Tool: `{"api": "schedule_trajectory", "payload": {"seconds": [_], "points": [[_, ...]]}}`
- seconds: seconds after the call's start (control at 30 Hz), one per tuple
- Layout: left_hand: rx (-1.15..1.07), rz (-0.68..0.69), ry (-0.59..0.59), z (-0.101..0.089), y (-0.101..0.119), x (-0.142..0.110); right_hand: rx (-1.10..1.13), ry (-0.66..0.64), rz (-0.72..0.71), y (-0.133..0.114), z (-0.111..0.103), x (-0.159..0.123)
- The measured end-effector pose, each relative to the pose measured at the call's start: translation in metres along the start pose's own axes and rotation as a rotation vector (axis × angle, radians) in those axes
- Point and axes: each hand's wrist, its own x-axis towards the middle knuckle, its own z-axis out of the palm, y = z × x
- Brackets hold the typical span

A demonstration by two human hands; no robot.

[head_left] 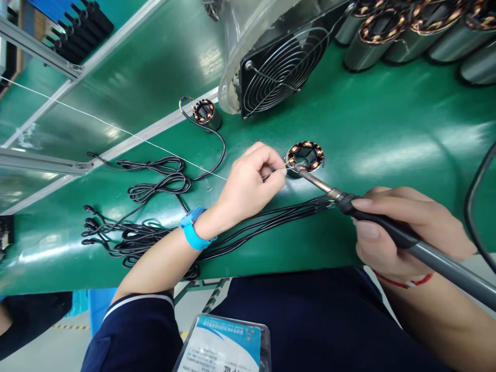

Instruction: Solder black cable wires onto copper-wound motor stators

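My right hand (403, 232) grips a soldering iron (391, 230) by its dark handle. The iron's metal tip touches the rim of a small round stator with copper windings (305, 156) on the green bench. My left hand (248, 181), with a blue wrist strap (194, 230), pinches a thin solder wire (116, 129) at the same spot on the stator. The wire runs off to the upper left. A bundle of black leads (271, 219) lies under both hands.
A wire-guarded fan in a clear housing (279, 67) stands behind the stator. A second stator with a black lead (205, 112) sits to its left. Coiled black cables (143, 206) lie at left. Several larger wound stators (411, 31) line the top right. A badge (225, 346) hangs at my chest.
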Motion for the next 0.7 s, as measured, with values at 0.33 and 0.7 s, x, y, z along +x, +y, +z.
{"api": "schedule_trajectory", "payload": {"seconds": [0.33, 0.7], "points": [[0.002, -0.018, 0.005, 0.0007, 0.0006, 0.0004, -0.021, -0.091, -0.010, 0.0005, -0.0069, 0.0035], [0.008, -0.007, -0.001, 0.0012, 0.0007, 0.0008, -0.181, -0.108, -0.008, -0.0031, -0.0045, 0.0060]]}}
